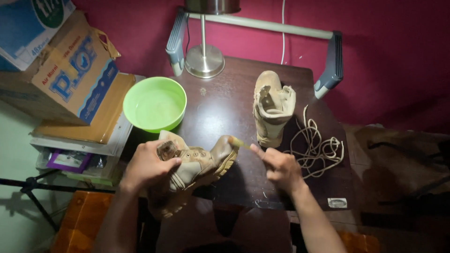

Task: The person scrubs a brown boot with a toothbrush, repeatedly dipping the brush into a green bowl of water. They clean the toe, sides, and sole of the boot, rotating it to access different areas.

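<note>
My left hand (147,165) grips a tan boot (197,164) by its ankle opening, holding it on its side over the near edge of the dark wooden table (225,103). My right hand (276,166) pinches a small yellowish brush (239,142) whose tip touches the boot's toe. A second tan boot (272,105) stands upright on the table behind, its tongue pulled open and no laces in it. A heap of loose beige laces (316,145) lies to its right.
A green plastic bowl (154,104) holding liquid sits at the table's left edge. A metal lamp base (204,61) stands at the back. Cardboard boxes (70,70) are stacked on the left, a tripod leg (33,187) below them. The wall is magenta.
</note>
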